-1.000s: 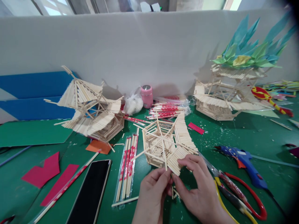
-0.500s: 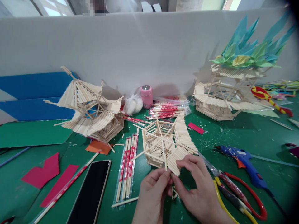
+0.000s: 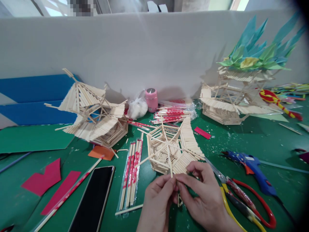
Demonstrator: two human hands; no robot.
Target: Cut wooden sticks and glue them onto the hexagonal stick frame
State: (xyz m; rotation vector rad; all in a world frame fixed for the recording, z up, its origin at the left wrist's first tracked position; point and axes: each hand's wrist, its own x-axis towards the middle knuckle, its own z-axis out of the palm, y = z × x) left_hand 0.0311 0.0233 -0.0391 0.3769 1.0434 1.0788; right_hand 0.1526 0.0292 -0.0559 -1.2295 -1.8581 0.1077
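Observation:
A hexagonal frame built of wooden chopsticks [image 3: 166, 145] sits on the green table between me and the packs behind it. Slatted roof panels [image 3: 190, 137] cover its right side and front right corner. My left hand [image 3: 160, 193] is closed, its thumb and forefinger pinching the near end of a stick that juts from the frame towards me. Right beside it, my right hand [image 3: 200, 193] pinches with thumb and forefinger at the lower edge of the front panel. Whatever lies between those right fingertips is hidden. Short stick pieces [image 3: 179, 200] show beneath the hands.
A blue glue gun [image 3: 253, 169] and red-and-yellow-handled pliers [image 3: 260, 209] lie right. Bagged chopsticks [image 3: 131, 174] and a phone [image 3: 93, 198] lie left. Finished stick pavilions stand at back left [image 3: 96, 112] and back right [image 3: 224, 103]. A pink jar [image 3: 151, 100] stands behind.
My right forefinger has come off the front panel's surface and moved left and down to meet the thumb beside my left fingertips. My left hand and the frame have stayed put.

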